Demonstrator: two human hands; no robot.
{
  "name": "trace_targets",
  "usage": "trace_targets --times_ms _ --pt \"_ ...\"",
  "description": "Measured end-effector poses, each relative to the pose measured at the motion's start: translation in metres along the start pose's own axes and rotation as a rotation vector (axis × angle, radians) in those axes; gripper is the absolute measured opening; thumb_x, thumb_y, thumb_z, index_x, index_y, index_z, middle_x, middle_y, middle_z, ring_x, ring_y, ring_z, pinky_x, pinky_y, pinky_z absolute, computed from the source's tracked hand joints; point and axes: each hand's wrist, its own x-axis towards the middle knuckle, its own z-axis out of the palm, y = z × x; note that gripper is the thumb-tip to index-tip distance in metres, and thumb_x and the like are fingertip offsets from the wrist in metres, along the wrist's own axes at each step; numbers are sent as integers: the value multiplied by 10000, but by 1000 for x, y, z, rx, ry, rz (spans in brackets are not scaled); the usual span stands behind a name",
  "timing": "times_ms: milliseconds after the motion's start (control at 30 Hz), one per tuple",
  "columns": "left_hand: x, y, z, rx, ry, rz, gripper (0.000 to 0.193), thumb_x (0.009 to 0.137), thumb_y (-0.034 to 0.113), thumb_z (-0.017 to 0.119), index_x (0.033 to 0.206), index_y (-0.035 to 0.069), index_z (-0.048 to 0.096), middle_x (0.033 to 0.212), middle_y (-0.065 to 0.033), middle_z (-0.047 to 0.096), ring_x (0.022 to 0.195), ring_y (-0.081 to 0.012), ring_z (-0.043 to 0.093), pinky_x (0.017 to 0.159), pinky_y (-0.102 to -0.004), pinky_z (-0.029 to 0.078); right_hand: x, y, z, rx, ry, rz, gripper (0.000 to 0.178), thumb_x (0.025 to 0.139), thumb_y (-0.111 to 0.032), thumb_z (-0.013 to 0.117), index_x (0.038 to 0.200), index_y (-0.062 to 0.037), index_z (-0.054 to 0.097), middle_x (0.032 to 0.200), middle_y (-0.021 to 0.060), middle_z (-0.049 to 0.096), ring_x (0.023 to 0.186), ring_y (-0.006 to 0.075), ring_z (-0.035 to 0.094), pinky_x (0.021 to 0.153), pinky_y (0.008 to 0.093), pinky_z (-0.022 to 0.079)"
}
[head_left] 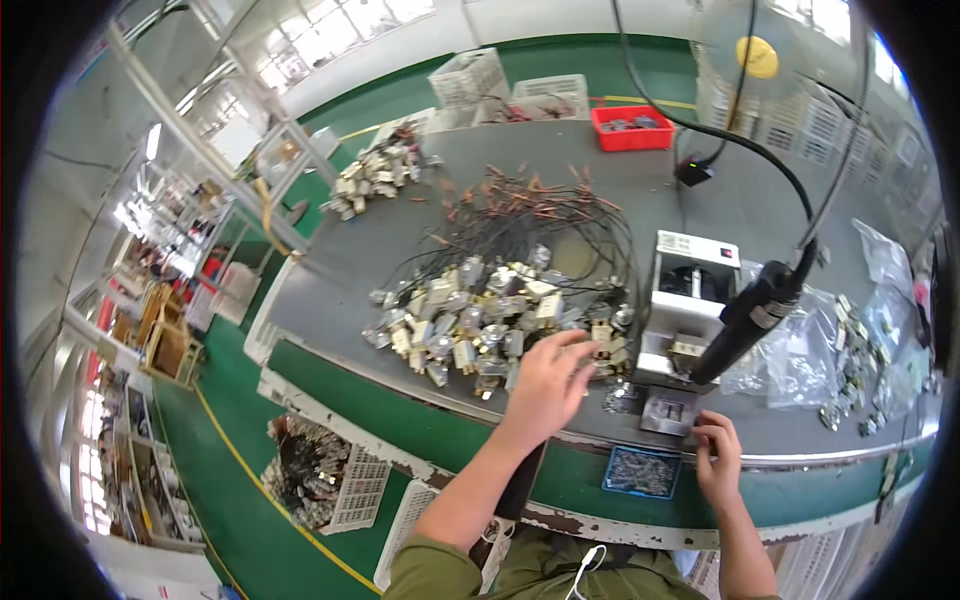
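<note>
My left hand [548,385] reaches over the right edge of a heap of small metal-and-cream cable connectors [465,320], its fingers spread and nothing visible held in them. Black cables with copper-coloured ends [530,205] trail from the heap toward the far side. At the table's front edge, my right hand [718,455] has bent fingers, with a gap between thumb and forefinger. Its fingertips are at the right side of a small metal fixture block [667,412]. Behind that block stands a white bench machine [690,290], and a black cylindrical tool [745,325] slants down toward it.
A blue tray of small metal parts [641,472] sits below the fixture. Clear plastic bags [800,350] and loose connectors [860,370] lie on the right. Another connector pile [375,175] and a red bin [632,128] are farther back. A white crate [358,487] stands on the floor.
</note>
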Motion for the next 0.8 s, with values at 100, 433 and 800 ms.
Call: trace_targets --times_ms 100,433,800 --pt "3 -5 -1 56 34 -25 307 859 79 712 1160 83 649 1202 -108 615 1125 -328 587 968 -416 470 1 3 1 14 9 12 196 871 133 546 972 -17 621 1200 138 621 966 217 642 758 261 492" --pt "15 -15 2 387 86 -52 388 868 165 708 1234 126 589 1286 -107 543 1221 -316 517 1006 -454 407 -6 4 3 -3 0 -54 270 794 181 502 968 9 616 1169 175 604 1028 306 629 839 323 512" --pt "65 -37 30 712 -122 75 420 858 217 694 1251 84 630 1276 -114 622 1307 -323 496 1137 -461 336 4 -2 2 -46 -19 -55 189 848 126 554 973 0 620 1161 180 623 1042 307 634 859 330 503"
